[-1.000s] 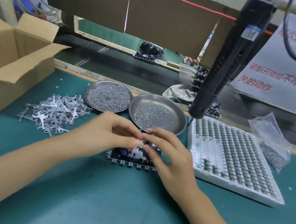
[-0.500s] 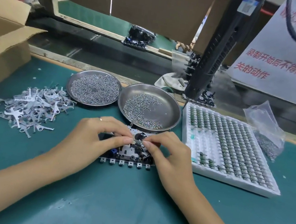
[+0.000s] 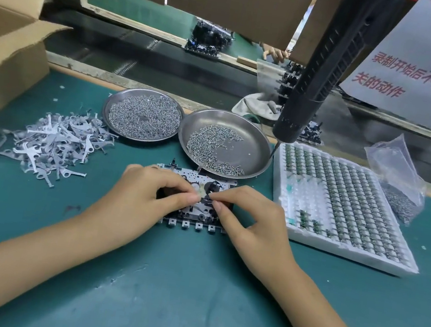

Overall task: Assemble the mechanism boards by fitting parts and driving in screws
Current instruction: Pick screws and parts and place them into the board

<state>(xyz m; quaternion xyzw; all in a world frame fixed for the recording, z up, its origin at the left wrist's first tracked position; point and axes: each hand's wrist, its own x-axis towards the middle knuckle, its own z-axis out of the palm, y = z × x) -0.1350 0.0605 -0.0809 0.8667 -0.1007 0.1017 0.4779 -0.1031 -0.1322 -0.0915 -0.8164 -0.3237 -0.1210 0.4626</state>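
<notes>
A mechanism board [image 3: 195,216] of metal and black plastic lies flat on the green mat in the middle. My left hand [image 3: 144,200] rests on its left half, thumb and forefinger pinched over the board's centre. My right hand [image 3: 252,225] comes from the right, its fingertips pinched next to those of the left. Between the two sets of fingertips sits a small pale part [image 3: 199,191] pressed onto the board. Which hand grips it I cannot tell. A black electric screwdriver [image 3: 319,75] hangs above the right dish.
Two steel dishes of screws [image 3: 143,116] [image 3: 255,152] stand behind the board. A heap of grey metal levers [image 3: 52,144] lies at left, near an open cardboard box [image 3: 4,53]. A white tray of small parts [image 3: 342,204] and a plastic bag [image 3: 399,179] are at right.
Both hands have lowered from just above the board onto it, still pinched together over its centre. The camera has tipped down and closer.
</notes>
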